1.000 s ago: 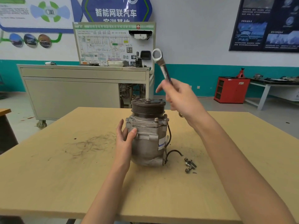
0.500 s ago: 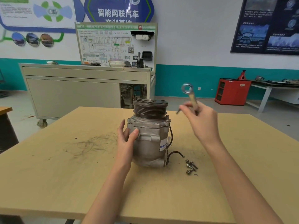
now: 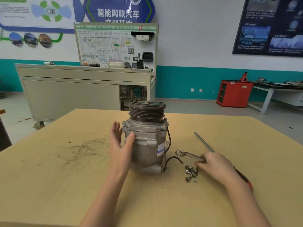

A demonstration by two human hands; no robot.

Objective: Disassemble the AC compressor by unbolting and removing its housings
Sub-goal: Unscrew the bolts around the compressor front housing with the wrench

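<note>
Workshop bench: tan wooden table (image 3: pixel 49 177), dark scuffs on its left part. Right hand (image 3: pixel 216 166) has its fingers curled round one end of a wrench (image 3: pixel 188 155); the ring end points toward the compressor (image 3: pixel 146 145), low over the table, contact unclear. Loose bolts (image 3: pixel 190 172) lie just beside that hand. A screwdriver (image 3: pixel 204 142) lies behind it, red handle under the wrist. Left hand (image 3: pixel 120 148) is flat, fingers straight, thumb pressed on the compressor's left side. Compressor stands upright mid-table, pulley (image 3: pixel 146 112) on top, black wire (image 3: pixel 172 159) trailing at its right.
</note>
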